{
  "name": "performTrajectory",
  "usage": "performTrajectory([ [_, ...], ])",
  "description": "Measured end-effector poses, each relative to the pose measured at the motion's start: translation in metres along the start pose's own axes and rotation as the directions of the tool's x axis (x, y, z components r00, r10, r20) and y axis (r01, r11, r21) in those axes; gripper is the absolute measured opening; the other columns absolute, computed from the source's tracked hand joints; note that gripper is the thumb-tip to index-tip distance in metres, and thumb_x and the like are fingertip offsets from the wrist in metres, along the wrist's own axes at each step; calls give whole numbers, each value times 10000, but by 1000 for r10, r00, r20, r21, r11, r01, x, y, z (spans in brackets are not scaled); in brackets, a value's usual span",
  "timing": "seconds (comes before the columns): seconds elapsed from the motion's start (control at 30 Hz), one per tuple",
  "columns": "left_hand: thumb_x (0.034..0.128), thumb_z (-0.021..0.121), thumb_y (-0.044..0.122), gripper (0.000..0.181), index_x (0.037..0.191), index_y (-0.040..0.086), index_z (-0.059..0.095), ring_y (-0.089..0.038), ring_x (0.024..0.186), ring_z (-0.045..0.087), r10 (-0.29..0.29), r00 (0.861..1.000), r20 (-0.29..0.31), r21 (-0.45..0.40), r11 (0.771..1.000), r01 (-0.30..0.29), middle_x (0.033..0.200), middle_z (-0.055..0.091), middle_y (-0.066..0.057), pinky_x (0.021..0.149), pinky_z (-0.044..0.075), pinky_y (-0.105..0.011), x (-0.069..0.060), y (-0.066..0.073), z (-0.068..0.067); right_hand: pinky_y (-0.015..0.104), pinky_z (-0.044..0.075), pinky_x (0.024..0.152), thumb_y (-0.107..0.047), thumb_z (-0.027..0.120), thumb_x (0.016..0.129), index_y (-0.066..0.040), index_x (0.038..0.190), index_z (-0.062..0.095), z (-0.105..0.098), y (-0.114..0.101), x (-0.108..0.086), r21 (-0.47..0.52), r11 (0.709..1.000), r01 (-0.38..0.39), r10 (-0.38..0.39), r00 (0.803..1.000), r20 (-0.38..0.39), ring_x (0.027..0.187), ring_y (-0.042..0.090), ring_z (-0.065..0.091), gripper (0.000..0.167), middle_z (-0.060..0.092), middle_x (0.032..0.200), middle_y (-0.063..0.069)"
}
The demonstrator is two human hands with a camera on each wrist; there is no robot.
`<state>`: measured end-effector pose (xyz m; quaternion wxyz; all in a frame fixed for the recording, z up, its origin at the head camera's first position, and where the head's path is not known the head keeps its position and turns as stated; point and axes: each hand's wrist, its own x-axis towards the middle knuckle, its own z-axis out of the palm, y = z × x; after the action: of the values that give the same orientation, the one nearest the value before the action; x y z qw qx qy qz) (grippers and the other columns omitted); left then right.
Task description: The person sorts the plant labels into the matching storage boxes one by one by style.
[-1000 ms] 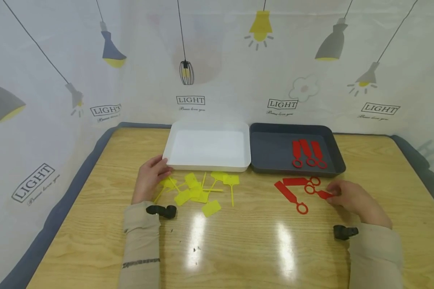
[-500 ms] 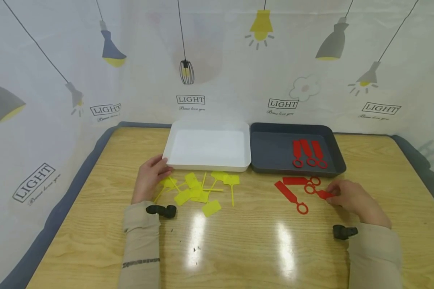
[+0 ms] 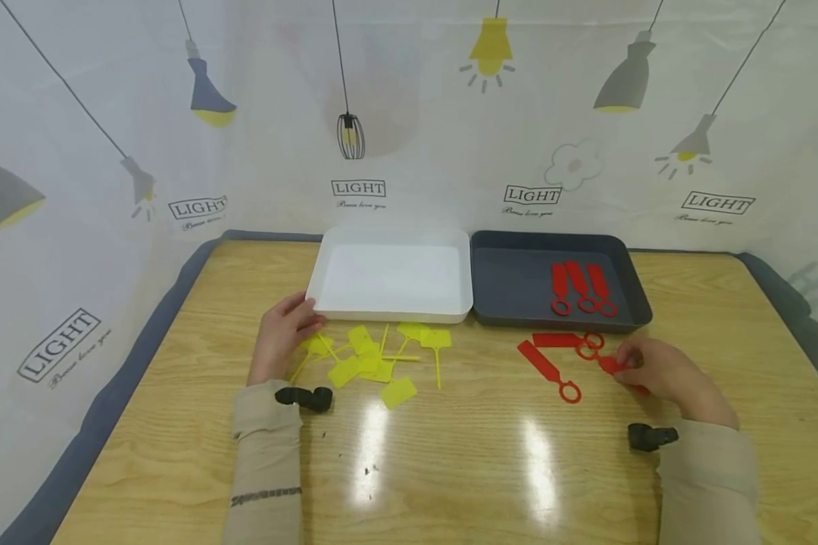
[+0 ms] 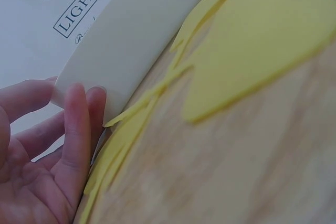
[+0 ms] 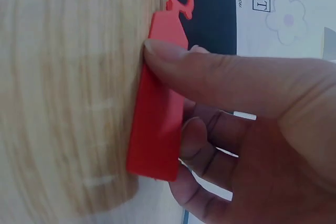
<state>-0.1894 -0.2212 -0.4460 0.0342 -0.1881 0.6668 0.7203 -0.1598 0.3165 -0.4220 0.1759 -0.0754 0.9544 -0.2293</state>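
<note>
My right hand (image 3: 664, 371) pinches a red plastic tag with a ring end (image 5: 157, 124) between thumb and fingers, tilted just above the table. Its ring overlaps the ring of another red tag (image 3: 554, 341) in the head view. A third red tag (image 3: 540, 362) lies slantwise nearby. My left hand (image 3: 282, 337) rests at the near left corner of the white tray (image 3: 388, 316), fingers relaxed against its wall. Beside those fingers lies a loose pile of yellow tags with thin stems (image 3: 364, 356). Three red tags (image 3: 576, 284) lie in the dark grey tray (image 3: 511, 280).
Both trays stand side by side at the back of the wooden table (image 3: 463, 469), close to a printed cloth (image 3: 436, 151). One yellow tag (image 3: 398, 393) lies nearer than the rest of the pile. Small dark marks dot the table's middle.
The red tag in my right hand has lifted and turned, so its flat end now shows below the fingers and its ring has shifted up. My left hand has stayed put.
</note>
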Motion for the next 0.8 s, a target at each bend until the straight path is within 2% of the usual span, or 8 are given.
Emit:
performTrajectory([
  [0.33, 854, 591, 329, 539, 1321, 119, 424, -218, 949, 580, -11, 1000, -4, -1, 1000, 11, 1112, 553, -125, 838, 475, -297, 0, -1, -1, 291, 349, 596, -170, 690, 770, -94, 805, 527, 1, 0, 1, 1, 1000, 21, -21, 1000, 10, 688, 161, 432, 183, 502, 762, 11],
  [0.6, 845, 599, 345, 558, 1325, 123, 421, -212, 953, 577, -9, 1000, -9, 3, 1000, 9, 1125, 548, -125, 818, 483, -279, 1, -2, 0, 305, 383, 641, -201, 694, 773, -101, 815, 541, -3, 1, -2, 12, 998, 55, -55, 998, -2, 746, 164, 457, 188, 538, 832, 13],
  [0.8, 847, 600, 335, 554, 1323, 116, 422, -216, 951, 576, -1, 1000, -6, -5, 1000, 1, 1130, 542, -127, 810, 486, -271, 1, -1, 0, 293, 387, 613, -179, 676, 788, -92, 828, 535, -8, -3, -3, 38, 997, 61, -62, 998, 21, 725, 170, 453, 171, 524, 803, 14],
])
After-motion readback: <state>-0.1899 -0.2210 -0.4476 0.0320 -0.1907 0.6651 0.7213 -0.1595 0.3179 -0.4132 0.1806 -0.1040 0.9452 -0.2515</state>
